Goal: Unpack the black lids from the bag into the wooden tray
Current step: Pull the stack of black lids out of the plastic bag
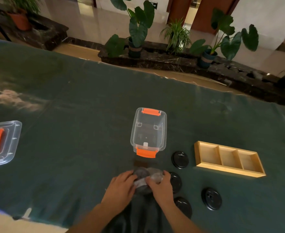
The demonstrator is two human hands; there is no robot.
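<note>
Both hands are working at the near edge of a table covered in dark green cloth [71,106]. Left hand [121,187] and right hand [160,185] are gripping a clear plastic bag [144,180] between them, fingers closed on its crinkled film, with dark lids showing through it. Four black lids are lying loose on the cloth: one [179,159] beyond the right hand, one [176,182] touching its far side, one [183,206] beside the right wrist, one [211,198] farther right. A wooden tray [229,167] with three compartments is sitting well right of the hands, holding nothing. A clear tub [148,132] with orange latches is standing just beyond the bag.
</note>
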